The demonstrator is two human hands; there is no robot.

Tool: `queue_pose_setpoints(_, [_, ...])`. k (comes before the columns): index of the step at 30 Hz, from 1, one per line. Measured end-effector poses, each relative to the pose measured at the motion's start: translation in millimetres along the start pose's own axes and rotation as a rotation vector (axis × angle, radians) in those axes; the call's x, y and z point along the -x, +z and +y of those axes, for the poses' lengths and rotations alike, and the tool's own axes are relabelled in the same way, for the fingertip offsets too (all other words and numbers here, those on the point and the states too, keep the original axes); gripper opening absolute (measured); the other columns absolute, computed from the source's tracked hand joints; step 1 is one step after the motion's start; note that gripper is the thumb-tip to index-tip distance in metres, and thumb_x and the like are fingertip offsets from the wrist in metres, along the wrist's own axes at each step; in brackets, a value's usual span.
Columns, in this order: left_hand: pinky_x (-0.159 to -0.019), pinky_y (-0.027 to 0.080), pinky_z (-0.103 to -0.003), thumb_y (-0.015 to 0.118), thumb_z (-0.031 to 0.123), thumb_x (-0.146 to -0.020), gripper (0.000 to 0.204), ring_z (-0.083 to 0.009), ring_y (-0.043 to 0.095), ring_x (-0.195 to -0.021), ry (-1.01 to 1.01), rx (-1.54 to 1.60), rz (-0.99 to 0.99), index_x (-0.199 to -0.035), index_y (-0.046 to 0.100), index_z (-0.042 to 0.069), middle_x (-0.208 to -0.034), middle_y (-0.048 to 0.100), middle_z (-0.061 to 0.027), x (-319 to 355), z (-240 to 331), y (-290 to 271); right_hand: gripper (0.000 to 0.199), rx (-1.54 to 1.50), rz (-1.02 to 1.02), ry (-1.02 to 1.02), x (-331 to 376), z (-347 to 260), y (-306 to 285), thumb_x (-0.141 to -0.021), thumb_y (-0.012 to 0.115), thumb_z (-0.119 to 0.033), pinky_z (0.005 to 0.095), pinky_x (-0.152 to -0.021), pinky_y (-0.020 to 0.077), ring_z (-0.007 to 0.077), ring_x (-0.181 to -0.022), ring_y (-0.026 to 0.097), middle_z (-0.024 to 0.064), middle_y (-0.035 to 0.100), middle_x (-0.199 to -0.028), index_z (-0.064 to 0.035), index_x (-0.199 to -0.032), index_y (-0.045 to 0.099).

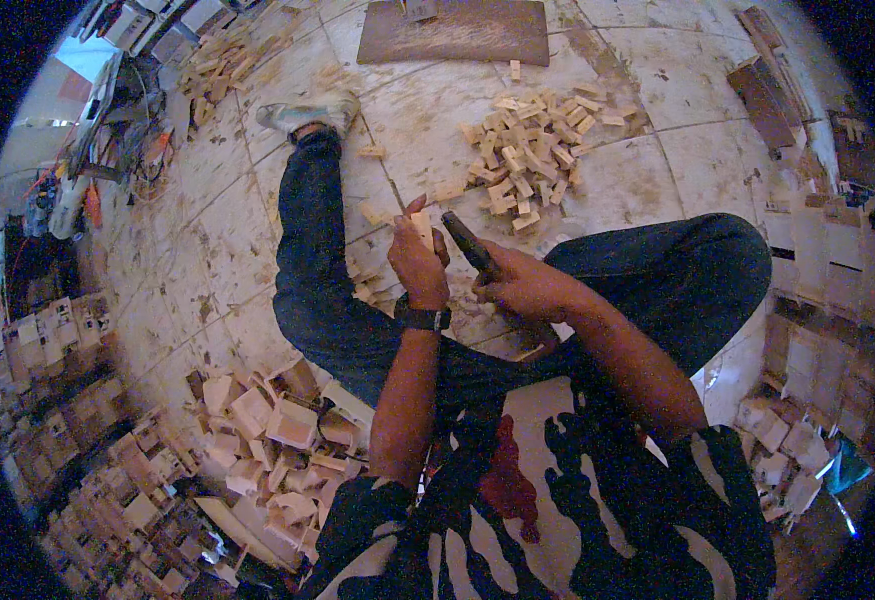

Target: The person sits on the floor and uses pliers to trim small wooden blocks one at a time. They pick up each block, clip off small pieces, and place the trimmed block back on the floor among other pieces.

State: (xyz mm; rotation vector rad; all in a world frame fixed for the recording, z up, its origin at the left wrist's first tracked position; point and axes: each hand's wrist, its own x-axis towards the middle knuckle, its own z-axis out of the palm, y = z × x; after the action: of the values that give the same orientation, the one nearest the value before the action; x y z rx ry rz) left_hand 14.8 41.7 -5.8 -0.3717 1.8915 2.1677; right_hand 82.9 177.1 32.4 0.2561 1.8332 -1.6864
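The left hand (415, 262) pinched a small wooden block (422, 228) upright at its fingers, raised before the chest, so the right hand (523, 285), clenched around a dark tool (467, 243), could reach it. A heap of blocks (527, 150) lay at one o'clock on the floor (207, 240).

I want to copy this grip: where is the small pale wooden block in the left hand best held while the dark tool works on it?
Probably by its lower half, from the left. The small pale wooden block stands upright in the left hand, leaving its top and right side free toward the dark narrow tool in the right hand.
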Motion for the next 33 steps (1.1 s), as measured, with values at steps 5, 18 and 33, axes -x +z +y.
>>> queue_pose_setpoints(5, [-0.042,0.030,-0.025,0.028,0.040,-0.100,0.052,-0.0078,0.036,-0.046,0.367,-0.300,-0.003,-0.118,0.058,0.002,-0.054,0.043,0.0017,-1.3,-4.0,-7.9,0.046,-0.392,-0.229,0.150,1.2,-10.5,-8.1,-0.083,0.058,-0.004,0.0395,-0.078,0.0507,0.0224,-0.094,0.061,0.0098,0.062,-0.102,-0.0055,-0.126,0.040])
queue_pose_setpoints(18, [-0.043,0.033,-0.028,0.029,0.034,-0.100,0.050,-0.0089,0.040,-0.046,0.780,-0.693,-0.086,-0.120,0.057,-0.002,-0.054,0.045,-0.0007,-8.7,-9.3,-25.1,0.043,-0.579,-0.334,0.141,6.7,-12.1,-14.5,-0.080,0.061,-0.007,0.0371,-0.072,0.0517,0.0214,-0.086,0.062,0.0077,0.062,-0.096,-0.0073,-0.121,0.045])
queue_pose_setpoints(33, [-0.033,0.022,-0.021,0.035,0.049,-0.095,0.042,-0.0061,0.030,-0.037,-0.491,0.226,-0.123,-0.081,0.051,0.013,-0.051,0.038,0.0049,-3.7,21.1,-17.4,0.061,0.925,0.487,-0.208,-15.2,9.9,4.4,-0.075,0.050,0.004,0.0438,-0.079,0.0465,0.0361,-0.093,0.053,0.0187,0.051,-0.102,-0.0112,-0.133,0.037])
